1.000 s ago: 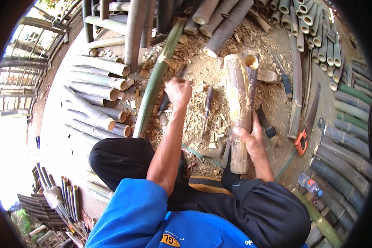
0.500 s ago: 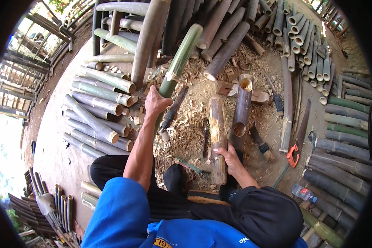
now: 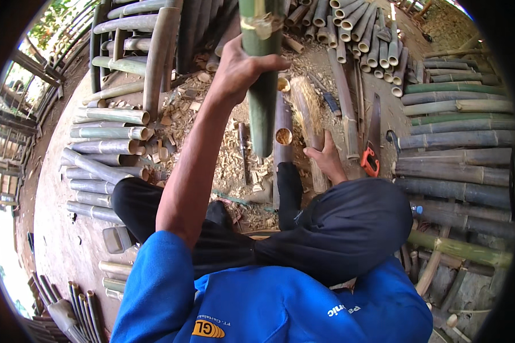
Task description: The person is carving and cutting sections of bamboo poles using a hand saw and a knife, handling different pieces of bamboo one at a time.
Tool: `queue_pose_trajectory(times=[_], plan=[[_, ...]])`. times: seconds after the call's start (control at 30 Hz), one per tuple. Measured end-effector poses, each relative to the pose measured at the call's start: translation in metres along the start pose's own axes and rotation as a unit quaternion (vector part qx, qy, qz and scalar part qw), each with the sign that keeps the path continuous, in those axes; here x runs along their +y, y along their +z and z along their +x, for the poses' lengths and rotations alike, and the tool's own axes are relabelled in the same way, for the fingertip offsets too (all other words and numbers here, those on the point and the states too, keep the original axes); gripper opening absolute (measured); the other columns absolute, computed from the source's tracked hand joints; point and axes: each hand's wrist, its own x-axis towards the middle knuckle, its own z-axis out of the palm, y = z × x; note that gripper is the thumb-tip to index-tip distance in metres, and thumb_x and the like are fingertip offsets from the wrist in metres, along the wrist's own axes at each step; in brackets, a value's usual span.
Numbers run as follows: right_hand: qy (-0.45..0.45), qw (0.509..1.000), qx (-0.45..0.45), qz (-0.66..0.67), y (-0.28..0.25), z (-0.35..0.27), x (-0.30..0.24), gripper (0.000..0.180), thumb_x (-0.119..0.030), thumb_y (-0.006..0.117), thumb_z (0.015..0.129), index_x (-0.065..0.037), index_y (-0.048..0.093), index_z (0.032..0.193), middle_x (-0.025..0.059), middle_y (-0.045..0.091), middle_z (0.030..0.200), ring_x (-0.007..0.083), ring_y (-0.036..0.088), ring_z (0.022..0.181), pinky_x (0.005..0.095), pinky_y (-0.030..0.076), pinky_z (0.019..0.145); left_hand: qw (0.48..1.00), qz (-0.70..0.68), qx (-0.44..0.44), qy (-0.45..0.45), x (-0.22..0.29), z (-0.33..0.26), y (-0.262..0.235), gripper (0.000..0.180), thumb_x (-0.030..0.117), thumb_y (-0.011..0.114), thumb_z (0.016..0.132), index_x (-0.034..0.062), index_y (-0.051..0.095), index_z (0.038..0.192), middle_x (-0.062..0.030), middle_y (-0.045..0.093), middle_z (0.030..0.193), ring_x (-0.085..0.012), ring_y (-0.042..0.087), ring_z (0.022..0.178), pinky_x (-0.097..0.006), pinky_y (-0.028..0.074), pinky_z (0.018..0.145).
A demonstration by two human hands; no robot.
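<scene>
A green bamboo pole (image 3: 262, 108) stands raised in front of me, with my left hand (image 3: 234, 71) wrapped round it; its top runs out of view. Its lower end hangs just left of a dark bamboo tube (image 3: 282, 107) whose openings hold pale shavings. My right hand (image 3: 329, 160) is closed round a thick bamboo piece (image 3: 306, 106) with a frayed, fibrous side, tilted beside that tube. My foot in a dark sock (image 3: 289, 186) rests against the tube's near part. A narrow chisel-like tool (image 3: 244, 151) lies on the wood chips to the left.
Cut bamboo lengths (image 3: 106, 147) lie in a row at the left, beside a leaning bamboo frame (image 3: 159, 63). Stacked tubes (image 3: 363, 40) fill the back right. A saw with an orange handle (image 3: 371, 164) and more bamboo poles (image 3: 452, 140) lie on the right.
My left hand has lifted the green pole and brought it right, closer to me. The frayed piece now leans right of the dark tube, still in my right hand. My view has shifted.
</scene>
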Motion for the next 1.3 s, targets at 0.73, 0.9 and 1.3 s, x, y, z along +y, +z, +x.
queue_pose_trajectory(times=[0.73, 0.9, 1.3], plan=[[-0.188, 0.978, -0.067, -0.065, 0.021, 0.056, -0.020, 0.070, -0.032, 0.087, 0.079, -0.003, 0.058, 0.136, 0.0197, 0.071, 0.122, 0.0352, 0.068, 0.115, 0.0443, 0.053, 0.100, 0.990, -0.090, -0.095, 0.055, -0.016, -0.014, 0.078, 0.057, 0.009, 0.097, 0.063, 0.0036, 0.069, 0.113, -0.0009, 0.071, 0.099, -0.0134, 0.065, 0.092, -0.033, 0.055, 0.086], [-0.175, 0.981, -0.065, -0.055, 0.022, 0.050, -0.020, 0.066, -0.032, 0.085, 0.080, -0.003, 0.059, 0.134, 0.0204, 0.071, 0.122, 0.0351, 0.068, 0.116, 0.0444, 0.053, 0.099, 0.990, -0.078, -0.102, 0.062, -0.021, -0.013, 0.080, 0.054, 0.007, 0.096, 0.064, 0.0041, 0.069, 0.111, 0.0005, 0.071, 0.097, -0.0126, 0.065, 0.091, -0.033, 0.055, 0.086], [-0.198, 0.970, -0.131, -0.055, 0.017, 0.064, -0.002, 0.072, -0.038, 0.087, 0.081, -0.003, 0.058, 0.138, 0.0211, 0.070, 0.126, 0.0357, 0.068, 0.117, 0.0432, 0.053, 0.099, 0.986, -0.084, -0.129, 0.057, -0.037, -0.018, 0.078, 0.051, 0.010, 0.093, 0.065, 0.0051, 0.066, 0.108, 0.0021, 0.067, 0.097, -0.0108, 0.062, 0.091, -0.032, 0.054, 0.085]])
